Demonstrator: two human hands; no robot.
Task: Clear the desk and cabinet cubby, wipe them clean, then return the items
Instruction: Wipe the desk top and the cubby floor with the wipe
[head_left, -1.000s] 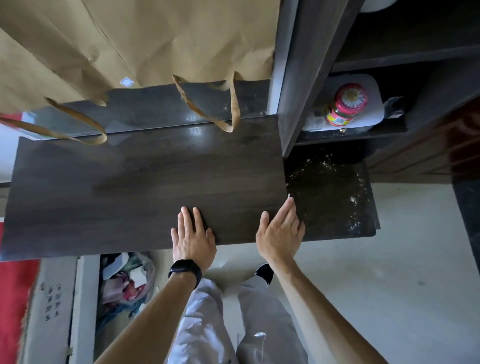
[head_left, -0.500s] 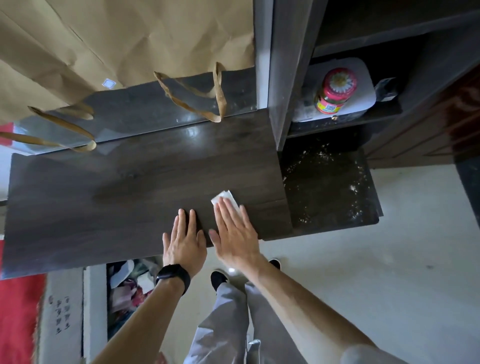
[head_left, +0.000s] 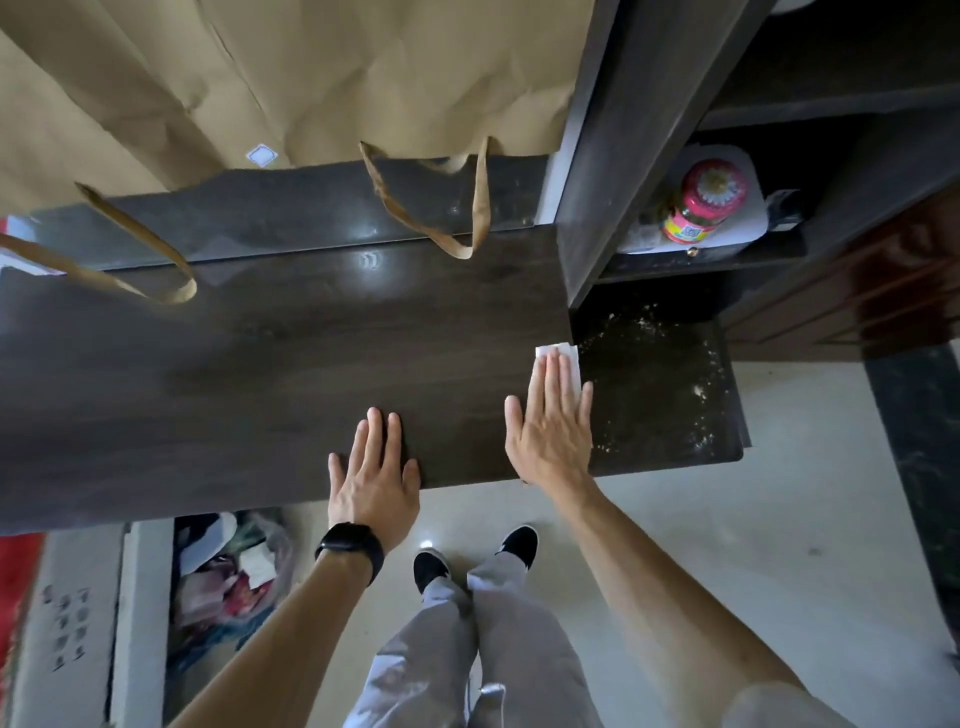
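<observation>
The surface (head_left: 260, 374) is bare dark wood across its whole width, so I judge the clearing done here and the wiping well along. A faint duller band in the sheen runs along its middle. Nothing on it has shifted over the last second.

The cabinet (head_left: 613, 156) stands at its right end. The low cubby (head_left: 670, 415) beside it is also emptied but has not been wiped. The brown paper bags (head_left: 311, 67) hang over the back edge, their handles drooping onto the wood as before.

What has changed is my right grip (head_left: 553, 431). Half a second ago it lay just beside the left one, near the front middle. Now it has swept right, to the very end of the surface, against the cabinet's upright panel. It is flat, fingers straight and together, curled round nothing, pressing the wipe down under the fingertips.

My left grip (head_left: 374, 478) has stayed planted on the front edge, also flat and empty, bracing me.

The jar (head_left: 706, 202) with the pink lid sits on the shelf above the cubby, well apart from my work.

The wipe (head_left: 573, 364), a small white folded sheet, shows past my fingers at the seam between surface and cubby.

The crumbs (head_left: 649, 322) still speckle the cubby floor. This stroke finishes a pass, so I reckon the cubby comes next, and the wipe may push grit over the front lip onto the floor.
</observation>
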